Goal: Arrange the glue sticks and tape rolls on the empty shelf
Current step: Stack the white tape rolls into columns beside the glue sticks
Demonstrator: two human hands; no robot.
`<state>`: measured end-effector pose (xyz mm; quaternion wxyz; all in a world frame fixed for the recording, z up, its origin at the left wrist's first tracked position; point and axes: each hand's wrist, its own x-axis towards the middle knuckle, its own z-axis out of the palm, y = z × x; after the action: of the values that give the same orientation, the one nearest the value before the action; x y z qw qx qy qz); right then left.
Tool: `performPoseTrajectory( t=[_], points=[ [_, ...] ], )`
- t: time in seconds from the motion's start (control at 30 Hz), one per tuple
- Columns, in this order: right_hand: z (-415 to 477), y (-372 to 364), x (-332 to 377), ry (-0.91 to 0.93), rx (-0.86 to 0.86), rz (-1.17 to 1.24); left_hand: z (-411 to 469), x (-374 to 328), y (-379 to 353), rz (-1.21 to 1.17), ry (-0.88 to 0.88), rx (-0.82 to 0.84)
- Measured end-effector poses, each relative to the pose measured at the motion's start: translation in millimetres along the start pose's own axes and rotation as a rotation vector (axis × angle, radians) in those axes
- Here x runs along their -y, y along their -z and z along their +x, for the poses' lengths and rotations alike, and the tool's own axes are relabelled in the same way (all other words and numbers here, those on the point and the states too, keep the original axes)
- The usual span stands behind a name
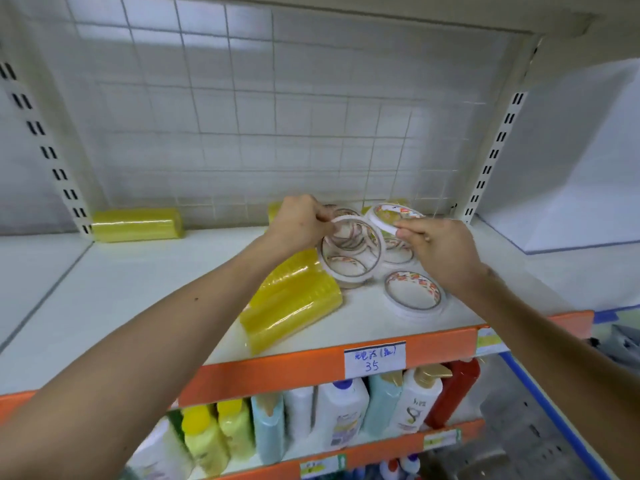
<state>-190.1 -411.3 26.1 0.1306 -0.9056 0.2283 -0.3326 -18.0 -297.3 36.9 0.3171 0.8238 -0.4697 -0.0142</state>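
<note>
A thin white tape ring with printed core (346, 271) is pinched upright by the left hand (299, 225); a white stack of tape rolls (388, 213) is gripped at its rim by the right hand (441, 252) — both over the white shelf board (138, 292). A yellow film-wrapped pack (291, 304) is laid beside them; plastic bottles (343, 410) are ranged below.

Bare left forearm (166, 344) with small mole (196, 299), bare right forearm (540, 341).

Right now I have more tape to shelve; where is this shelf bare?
Widest bare patch: shelf left of front yellow pack, forward of back-left yellow pack. Narrow strip right of the flat tape roll. Crowded: centre back, where left hand and right hand grip rolls.
</note>
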Motion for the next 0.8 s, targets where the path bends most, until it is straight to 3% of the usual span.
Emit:
performPoseTrajectory(
  t=[0.2,0.8],
  points=[
    [10,-31,69,0.101,-0.005,-0.001,-32,62,69,-0.01,0.073,-0.106],
    [-21,-240,393,0.265,0.292,0.239,-253,337,283,0.124,0.482,-0.211]
  ],
)
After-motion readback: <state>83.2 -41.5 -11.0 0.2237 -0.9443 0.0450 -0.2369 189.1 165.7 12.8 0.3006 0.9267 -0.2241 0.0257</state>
